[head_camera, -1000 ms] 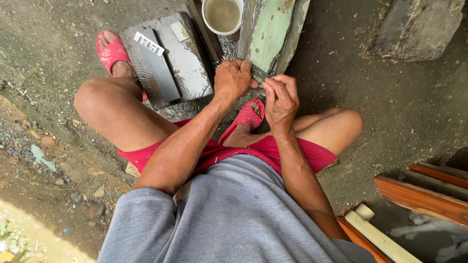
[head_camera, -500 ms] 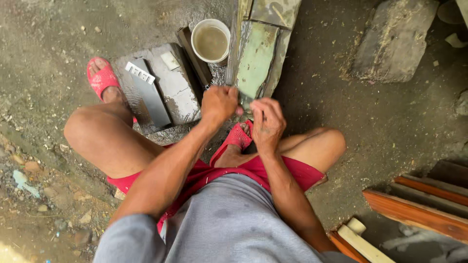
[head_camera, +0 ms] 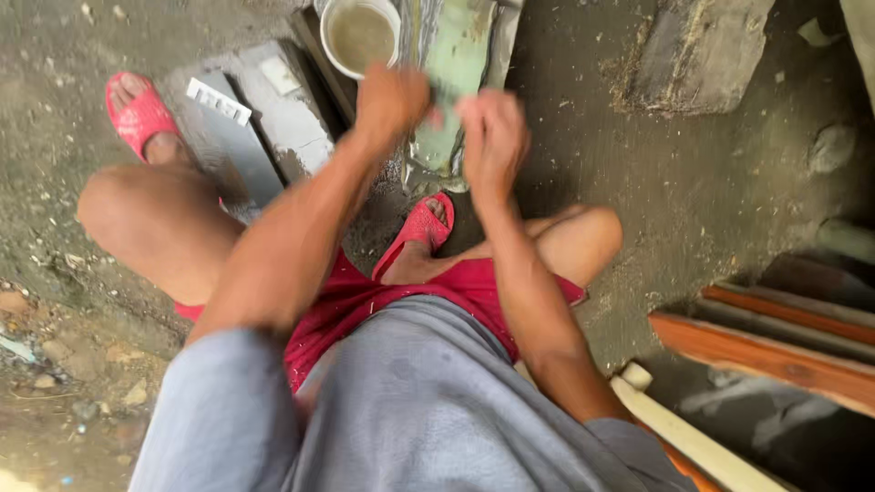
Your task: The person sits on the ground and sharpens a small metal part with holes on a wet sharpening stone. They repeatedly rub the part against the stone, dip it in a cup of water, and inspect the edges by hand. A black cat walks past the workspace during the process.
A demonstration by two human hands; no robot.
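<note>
Here both hands work over a long green slab on the ground.

The slab lies lengthwise away from the person, its long axis running from the top edge of the view down toward the red sandal just below its near end, tilted slightly to the left. The left hand is clenched at the slab's left edge; the right hand is clenched over its lower right part; both are blurred, so what they grip cannot be told. A cup of murky water stands just left of the slab, with grey blocks farther left. Compared with half a second ago, the hands sit higher along the slab, nearer the cup, and the view has tipped so less of the slab's far end shows.
</note>
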